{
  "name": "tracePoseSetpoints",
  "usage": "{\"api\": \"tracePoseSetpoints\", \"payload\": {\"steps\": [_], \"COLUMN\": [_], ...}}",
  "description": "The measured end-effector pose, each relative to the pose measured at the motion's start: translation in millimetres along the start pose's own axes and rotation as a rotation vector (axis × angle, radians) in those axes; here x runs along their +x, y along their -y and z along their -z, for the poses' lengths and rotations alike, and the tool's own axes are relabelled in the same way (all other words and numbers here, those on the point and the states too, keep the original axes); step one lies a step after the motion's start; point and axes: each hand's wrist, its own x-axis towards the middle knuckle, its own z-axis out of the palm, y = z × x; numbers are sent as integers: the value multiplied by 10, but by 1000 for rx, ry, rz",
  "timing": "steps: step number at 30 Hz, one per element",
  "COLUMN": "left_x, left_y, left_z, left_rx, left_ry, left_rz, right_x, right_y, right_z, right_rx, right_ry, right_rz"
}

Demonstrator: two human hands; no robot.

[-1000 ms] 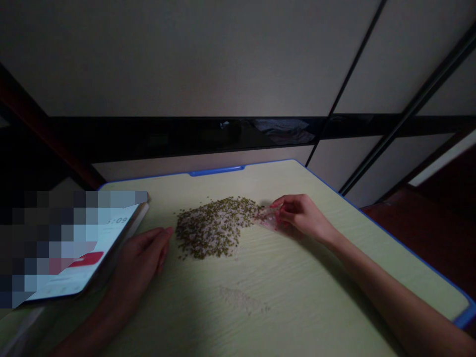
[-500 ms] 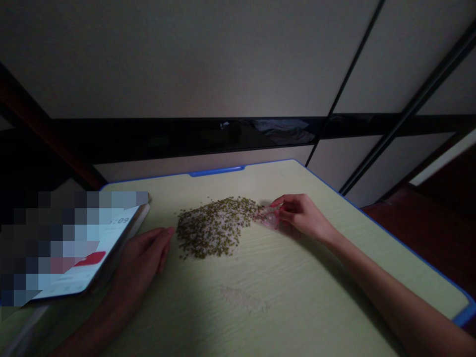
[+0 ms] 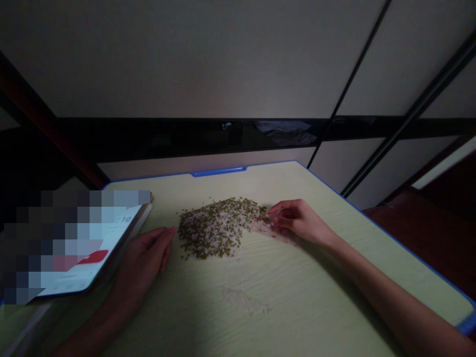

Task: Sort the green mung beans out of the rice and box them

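Note:
A spread pile of green beans mixed with white grains [image 3: 211, 228] lies on the pale table [image 3: 297, 307]. At its right edge is a small clear plastic bag with red marks [image 3: 266, 227], lying low against the tabletop. My right hand [image 3: 297, 220] is closed, its thumb and fingers pinching the bag at the edge of the pile. My left hand [image 3: 148, 250] rests just left of the pile, fingers curled and thumb pressed to the forefinger. Whatever it may hold is hidden from view.
A tablet-like device with a lit screen [image 3: 74, 258] leans at the left, partly blurred out. A thin scatter of pale grains [image 3: 245, 300] lies nearer to me. Blue edging [image 3: 219, 171] rims the table, and a cabinet front [image 3: 193, 64] stands behind it.
My right fingers have shifted slightly on the bag, which looks flatter and lies lower by the pile. My left hand stays in place. The view has moved a little.

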Motion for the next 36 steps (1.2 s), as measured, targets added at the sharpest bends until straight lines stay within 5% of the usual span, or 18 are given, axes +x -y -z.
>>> {"api": "tracePoseSetpoints", "payload": {"steps": [14, 36], "left_x": [11, 10], "left_y": [31, 9], "left_z": [4, 4], "left_rx": [-18, 1], "left_ry": [-6, 6], "left_rz": [11, -22], "right_x": [-38, 15], "right_y": [-11, -4], "right_z": [-65, -2], "right_rx": [64, -9], "right_ry": [131, -93], "right_rz": [38, -22]}}
